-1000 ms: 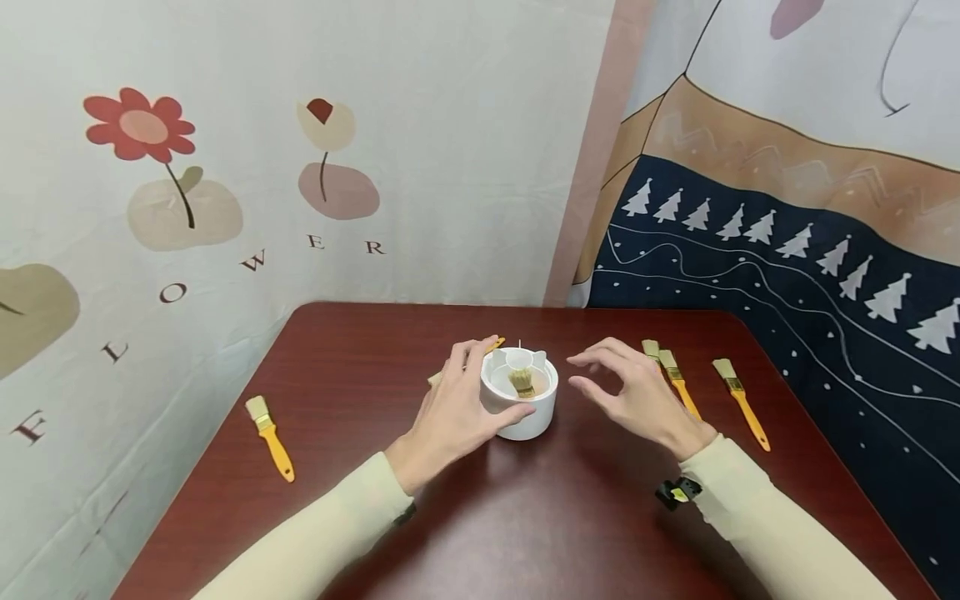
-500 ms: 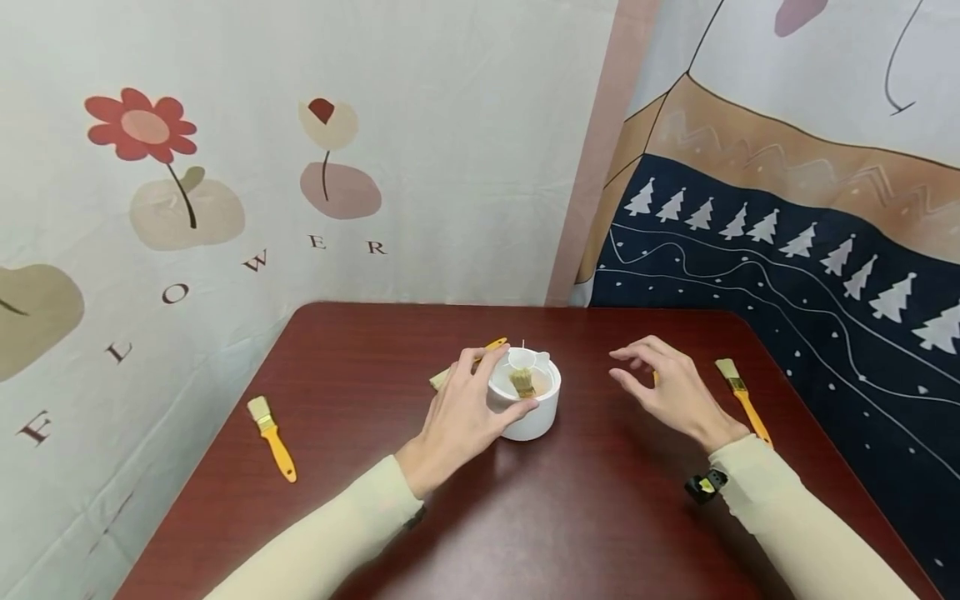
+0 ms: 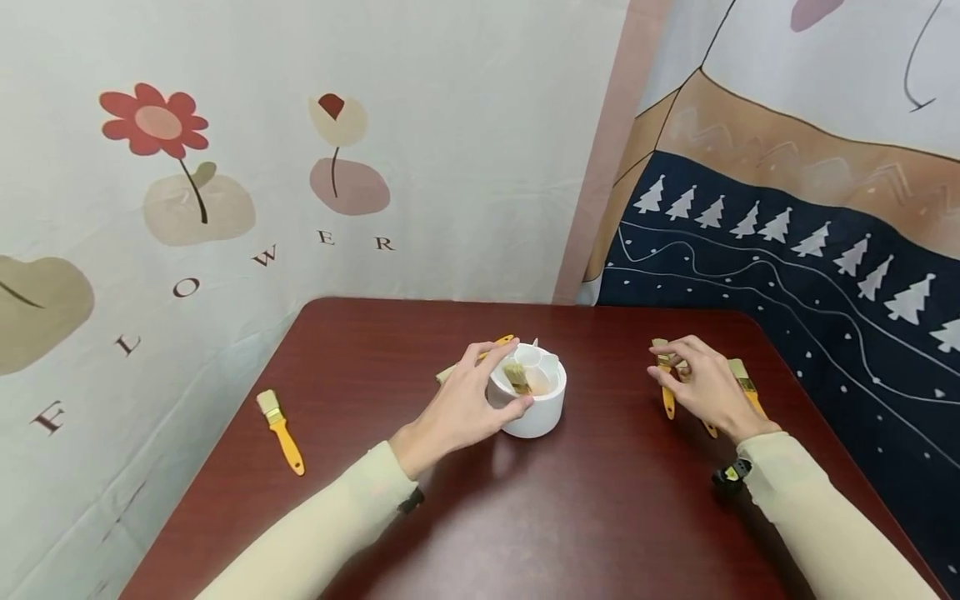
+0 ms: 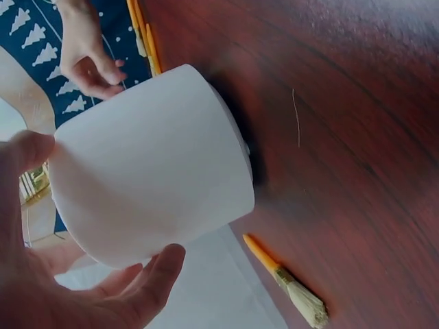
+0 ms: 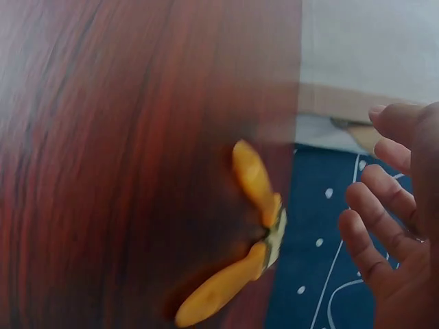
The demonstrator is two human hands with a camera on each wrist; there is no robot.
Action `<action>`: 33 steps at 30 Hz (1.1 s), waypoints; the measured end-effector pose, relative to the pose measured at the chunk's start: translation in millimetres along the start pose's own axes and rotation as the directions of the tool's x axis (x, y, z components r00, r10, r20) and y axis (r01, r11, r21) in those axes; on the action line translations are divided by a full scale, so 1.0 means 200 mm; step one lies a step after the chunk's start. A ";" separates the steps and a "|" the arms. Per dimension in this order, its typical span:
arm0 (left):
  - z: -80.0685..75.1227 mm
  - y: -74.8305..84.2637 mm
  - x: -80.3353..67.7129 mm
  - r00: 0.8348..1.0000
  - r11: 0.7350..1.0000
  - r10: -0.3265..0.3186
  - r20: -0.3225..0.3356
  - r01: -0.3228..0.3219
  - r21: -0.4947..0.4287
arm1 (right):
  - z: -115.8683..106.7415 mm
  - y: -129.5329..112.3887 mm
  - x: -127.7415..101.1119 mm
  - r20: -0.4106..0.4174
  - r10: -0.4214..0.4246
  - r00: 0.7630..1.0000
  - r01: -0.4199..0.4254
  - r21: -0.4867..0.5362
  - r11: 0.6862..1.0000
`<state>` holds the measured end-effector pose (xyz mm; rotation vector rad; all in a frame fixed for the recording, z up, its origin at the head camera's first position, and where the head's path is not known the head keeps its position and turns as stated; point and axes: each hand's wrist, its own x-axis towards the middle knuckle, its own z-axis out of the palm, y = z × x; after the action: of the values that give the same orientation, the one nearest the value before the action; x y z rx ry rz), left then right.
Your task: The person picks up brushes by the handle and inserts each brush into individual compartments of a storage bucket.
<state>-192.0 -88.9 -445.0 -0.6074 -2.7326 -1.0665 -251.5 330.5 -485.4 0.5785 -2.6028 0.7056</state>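
My left hand (image 3: 476, 393) grips a white cup (image 3: 534, 410) at the middle of the dark red table (image 3: 570, 517), thumb on the near wall and fingers round the far side. In the left wrist view the white cup (image 4: 151, 164) sits between my thumb and fingers. A small brush (image 3: 517, 376) stands inside it, bristles up. My right hand (image 3: 688, 377) hovers with loosely bent fingers over orange-handled brushes (image 3: 667, 398) lying to the right. In the right wrist view the fingers (image 5: 384, 205) are clear of the orange handles (image 5: 252, 177).
One brush (image 3: 281, 432) lies at the table's left side, another (image 3: 491, 347) just behind the cup, and one (image 3: 747, 387) beyond my right hand near the right edge. Printed cloth (image 3: 225, 208) hangs close behind and beside the table.
My right hand has moved right, away from the cup, to above the brushes on the right. The left hand keeps its grip on the cup.
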 end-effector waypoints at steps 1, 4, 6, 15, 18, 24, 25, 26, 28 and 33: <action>0.00 -0.01 0.00 1.000 1.000 -0.002 0.015 0.002 -0.003 | 0.00 0.02 0.00 0.005 0.010 1.000 -0.010 -0.004 1.000; -0.02 -0.01 0.02 0.998 1.000 -0.004 0.058 0.005 -0.011 | 0.00 0.06 -0.01 0.020 0.032 0.999 -0.032 -0.016 0.999; -0.02 -0.02 0.03 0.997 1.000 -0.002 0.081 0.004 -0.018 | 0.00 0.07 -0.01 0.048 0.064 0.997 -0.063 -0.014 0.998; -0.02 -0.04 0.05 0.992 0.998 0.010 0.123 -0.001 -0.069 | 0.04 0.13 -0.01 0.233 0.219 0.948 -0.213 -0.052 0.976; -0.01 -0.04 0.05 0.993 0.998 0.014 0.115 -0.007 -0.064 | 0.05 0.14 -0.01 0.234 0.218 0.947 -0.208 -0.065 0.976; 0.01 -0.02 0.01 0.997 0.998 -0.064 0.050 0.065 -0.024 | 0.08 0.14 0.00 0.230 0.200 0.952 -0.186 -0.079 0.979; 0.02 -0.01 0.00 0.996 0.996 -0.087 0.026 0.087 -0.018 | 0.08 0.13 0.00 0.226 0.194 0.955 -0.181 -0.077 0.980; 0.02 0.00 0.00 0.994 0.994 -0.110 0.002 0.110 -0.012 | 0.08 0.13 0.01 0.222 0.189 0.957 -0.177 -0.072 0.981; 0.04 0.02 -0.01 0.988 0.989 -0.147 -0.041 0.147 -0.008 | 0.09 0.12 0.02 0.218 0.188 0.958 -0.180 -0.056 0.982; 0.07 0.03 -0.03 0.980 0.985 -0.171 -0.099 0.171 -0.015 | 0.11 0.10 0.04 0.235 0.208 0.949 -0.212 -0.011 0.977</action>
<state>-184.5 -76.4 -453.4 -0.3139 -2.7341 -1.1093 -273.1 332.4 -506.3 0.4137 -2.9142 0.7626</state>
